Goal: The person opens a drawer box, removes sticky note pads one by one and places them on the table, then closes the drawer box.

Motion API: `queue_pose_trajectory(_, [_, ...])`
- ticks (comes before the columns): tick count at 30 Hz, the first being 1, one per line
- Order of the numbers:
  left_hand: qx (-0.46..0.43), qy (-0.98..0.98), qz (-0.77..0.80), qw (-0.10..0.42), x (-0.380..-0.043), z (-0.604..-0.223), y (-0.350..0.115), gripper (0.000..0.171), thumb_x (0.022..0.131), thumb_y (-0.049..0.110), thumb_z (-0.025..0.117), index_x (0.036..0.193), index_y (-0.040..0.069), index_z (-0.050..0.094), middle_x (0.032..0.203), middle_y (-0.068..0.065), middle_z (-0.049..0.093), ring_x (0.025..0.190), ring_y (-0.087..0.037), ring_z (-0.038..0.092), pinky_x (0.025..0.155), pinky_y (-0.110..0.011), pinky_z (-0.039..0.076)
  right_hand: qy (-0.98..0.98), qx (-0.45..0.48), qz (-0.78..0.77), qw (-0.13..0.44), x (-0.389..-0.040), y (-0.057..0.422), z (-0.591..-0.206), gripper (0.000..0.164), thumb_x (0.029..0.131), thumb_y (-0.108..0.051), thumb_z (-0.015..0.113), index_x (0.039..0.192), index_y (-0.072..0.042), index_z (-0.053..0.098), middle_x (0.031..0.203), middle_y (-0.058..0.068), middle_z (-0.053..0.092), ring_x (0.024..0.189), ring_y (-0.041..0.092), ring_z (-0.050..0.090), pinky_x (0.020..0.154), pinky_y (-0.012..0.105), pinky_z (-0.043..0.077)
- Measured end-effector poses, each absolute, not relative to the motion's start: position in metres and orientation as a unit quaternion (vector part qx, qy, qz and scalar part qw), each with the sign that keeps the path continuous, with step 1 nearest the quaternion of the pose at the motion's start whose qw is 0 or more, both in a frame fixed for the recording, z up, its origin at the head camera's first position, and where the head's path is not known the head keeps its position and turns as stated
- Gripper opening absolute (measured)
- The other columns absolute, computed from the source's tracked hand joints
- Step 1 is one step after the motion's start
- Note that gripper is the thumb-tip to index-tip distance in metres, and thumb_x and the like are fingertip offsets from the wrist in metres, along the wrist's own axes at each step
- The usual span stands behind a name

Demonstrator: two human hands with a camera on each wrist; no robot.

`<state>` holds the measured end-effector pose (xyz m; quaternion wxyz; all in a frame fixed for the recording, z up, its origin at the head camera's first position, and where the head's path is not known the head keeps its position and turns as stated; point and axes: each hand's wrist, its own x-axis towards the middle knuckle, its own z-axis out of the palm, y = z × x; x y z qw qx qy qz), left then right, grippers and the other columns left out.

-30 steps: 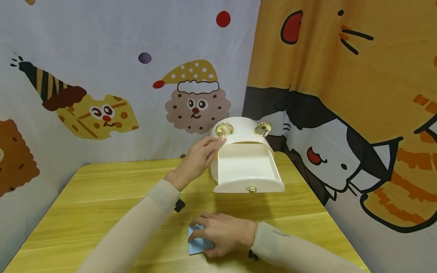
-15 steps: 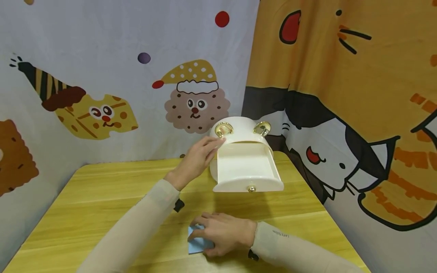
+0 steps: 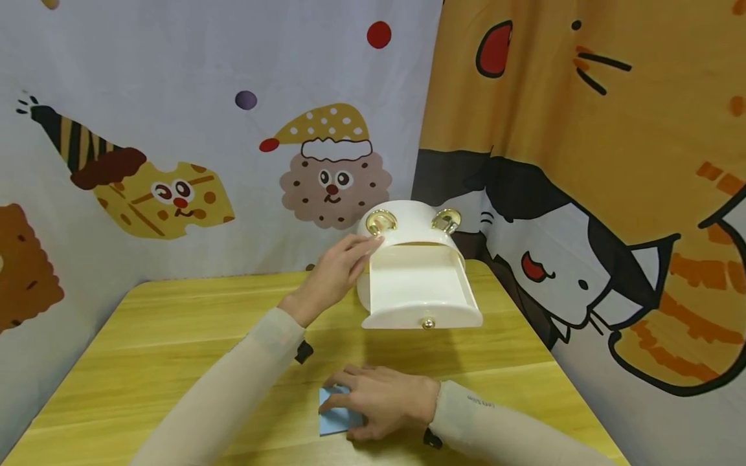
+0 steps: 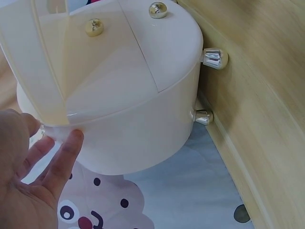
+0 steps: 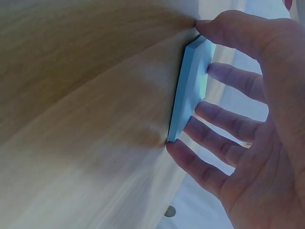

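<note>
A white rounded drawer box [image 3: 410, 213] with gold ear-like trim stands at the back of the table. Its upper drawer [image 3: 422, 285] is pulled out and bare inside, with a gold knob [image 3: 428, 323] on the front. My left hand [image 3: 335, 275] rests its fingers against the box's left side by the drawer opening; fingertips touch the white shell [image 4: 138, 136] in the left wrist view. Nearer me, my right hand [image 3: 387, 398] holds a square blue sticky note pad [image 3: 333, 424] at the table. In the right wrist view, thumb and little finger span the pad [image 5: 189, 90], middle fingertips on its face.
The wood-grain table [image 3: 192, 336] extends left of both arms. A patterned cloth [image 3: 192, 58] hangs close behind it, and an orange cartoon cloth [image 3: 583, 129] lines the right. Closed lower drawers [image 4: 112, 71] and shiny feet [image 4: 215, 58] show in the left wrist view.
</note>
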<state>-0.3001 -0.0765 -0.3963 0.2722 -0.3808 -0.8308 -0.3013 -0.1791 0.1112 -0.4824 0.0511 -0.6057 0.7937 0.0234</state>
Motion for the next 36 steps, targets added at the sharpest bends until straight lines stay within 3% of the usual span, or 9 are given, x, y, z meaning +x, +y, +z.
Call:
queue_pose_trajectory(6, [-0.38,-0.832,-0.304,0.267,-0.301,-0.396,-0.076,0.046,0.117,0.004,0.068,0.163,0.01,0.069,0.147,-0.017,0.074,0.129,-0.032,0.077,0.1,-0.043,0.07,0.791,-0.61,0.028,0.045,-0.18,0.112,-0.481,0.057,0.115,-0.056,0.07,0.167,-0.037,0.06,0.174,0.003,0.056,0.151,0.017,0.064,0.117,0.031,0.062])
queue_pose_trajectory(15, [-0.38,-0.83,-0.307,0.269,-0.301,-0.396,-0.077,0.046,0.118,0.005,0.067,0.164,0.01,0.068,0.147,-0.017,0.074,0.124,-0.031,0.077,0.094,-0.041,0.07,0.786,-0.618,0.006,0.01,-0.179,0.114,-0.466,0.057,0.114,-0.049,0.074,0.166,-0.031,0.06,0.169,0.004,0.061,0.147,0.018,0.069,0.116,0.031,0.064])
queue_pose_trajectory(21, [-0.382,-0.825,-0.307,0.281,-0.302,-0.399,-0.076,0.046,0.116,0.003,0.069,0.162,0.009,0.069,0.146,-0.018,0.075,0.117,-0.03,0.077,0.089,-0.04,0.069,0.78,-0.624,-0.025,-0.039,-0.175,0.117,-0.455,0.052,0.114,-0.041,0.077,0.161,-0.025,0.065,0.161,0.006,0.068,0.14,0.02,0.074,0.116,0.028,0.063])
queue_pose_trajectory(28, [-0.383,-0.828,-0.307,0.274,-0.303,-0.399,-0.075,0.046,0.118,0.005,0.066,0.164,0.011,0.068,0.145,-0.017,0.075,0.12,-0.03,0.077,0.094,-0.041,0.069,0.779,-0.613,-0.088,-0.092,-0.171,0.125,-0.442,0.048,0.109,-0.029,0.084,0.154,-0.022,0.07,0.153,0.003,0.072,0.137,0.017,0.076,0.112,0.024,0.064])
queue_pose_trajectory(36, [-0.378,-0.828,-0.311,0.273,-0.302,-0.399,-0.076,0.046,0.118,0.004,0.066,0.163,0.01,0.068,0.144,-0.018,0.076,0.119,-0.031,0.077,0.094,-0.043,0.069,0.764,-0.604,-0.124,-0.192,-0.166,0.135,-0.426,0.046,0.102,-0.019,0.087,0.146,-0.02,0.073,0.141,-0.002,0.075,0.123,0.01,0.077,0.095,0.019,0.066])
